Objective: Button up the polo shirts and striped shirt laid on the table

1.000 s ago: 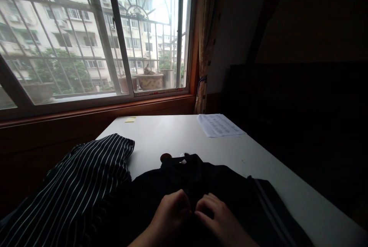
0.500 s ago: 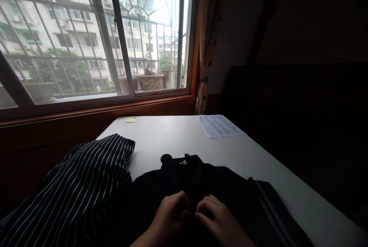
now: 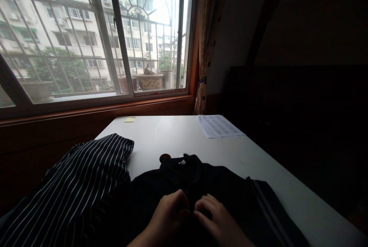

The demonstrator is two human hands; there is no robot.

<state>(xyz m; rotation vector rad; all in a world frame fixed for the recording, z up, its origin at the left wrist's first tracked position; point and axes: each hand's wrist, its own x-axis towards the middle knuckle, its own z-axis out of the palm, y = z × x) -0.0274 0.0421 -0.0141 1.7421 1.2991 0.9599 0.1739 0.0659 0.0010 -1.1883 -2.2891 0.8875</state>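
Note:
A black garment (image 3: 218,185) lies spread on the white table (image 3: 178,136) in front of me. My left hand (image 3: 169,214) and my right hand (image 3: 217,220) rest side by side on its middle, fingers curled and pinching the dark cloth where they meet. What exactly sits between the fingertips is too dark to make out. Near the garment's collar lies a small brown round thing (image 3: 165,157).
A dark striped garment (image 3: 83,178) is heaped at the left and hangs over the table edge. A printed sheet of paper (image 3: 218,125) lies at the far right, a yellow sticky note (image 3: 129,119) at the far edge. A barred window is beyond.
Almost nothing differs. Both hands stay on the black garment, with only slight finger shifts and a small camera drift.

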